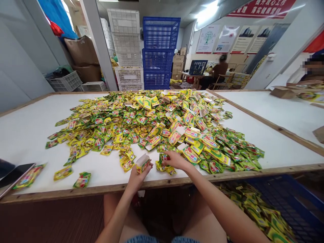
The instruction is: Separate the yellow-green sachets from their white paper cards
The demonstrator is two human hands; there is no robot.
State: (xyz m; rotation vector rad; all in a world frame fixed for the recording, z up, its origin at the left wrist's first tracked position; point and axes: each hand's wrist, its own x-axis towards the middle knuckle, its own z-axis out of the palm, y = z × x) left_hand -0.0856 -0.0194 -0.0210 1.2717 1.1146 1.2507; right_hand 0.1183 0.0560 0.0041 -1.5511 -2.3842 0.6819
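My left hand (138, 174) is closed round a small yellow and green carton (143, 163), its white end flap standing up and open. Just to the right, my right hand (174, 160) pinches a green candy packet (164, 158) over a few yellow packets (165, 168) near the table's front edge. A large heap of green and yellow packets (136, 119) spreads beyond both hands. Several open printed cartons (189, 152) lie on the heap's right side, beyond my right hand.
A wooden rim (157, 184) edges the white table (101, 172). At the left lie a phone (17, 173) and loose packets (82, 180). A blue crate (298, 206) with filled cartons stands below right. Stacked crates (162, 33) rise behind. One person (220, 72) sits at the back; another is far right.
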